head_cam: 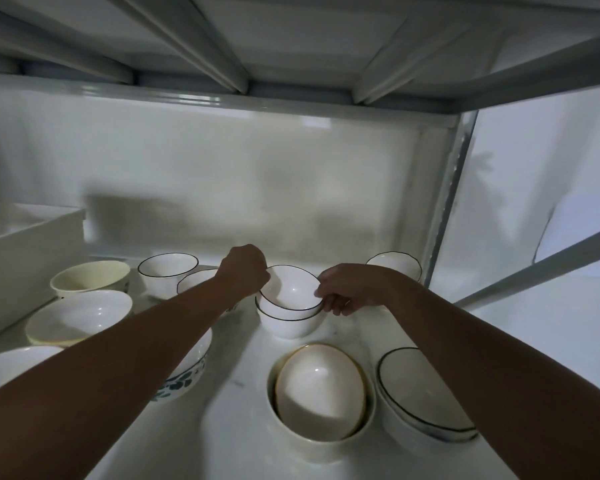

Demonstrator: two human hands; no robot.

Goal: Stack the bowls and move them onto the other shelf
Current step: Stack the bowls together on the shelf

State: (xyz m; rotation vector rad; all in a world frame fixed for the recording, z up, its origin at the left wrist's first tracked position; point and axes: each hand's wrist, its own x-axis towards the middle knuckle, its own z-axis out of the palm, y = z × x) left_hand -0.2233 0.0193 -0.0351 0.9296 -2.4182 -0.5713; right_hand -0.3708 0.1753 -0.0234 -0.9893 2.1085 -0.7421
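A small white bowl with a black rim sits tilted inside a second matching bowl on the white shelf. My left hand grips the upper bowl's left rim. On the right rim, my right hand pinches the same bowl. Nearer me, a gold-rimmed bowl lies tilted inside a larger white bowl. A stack of black-rimmed bowls stands at the front right, partly hidden by my right forearm.
Several single bowls stand on the left: a cream bowl, a wide white bowl, a black-rimmed bowl, a leaf-patterned bowl. One more black-rimmed bowl is at the back right. A white box fills the left. Another shelf hangs overhead.
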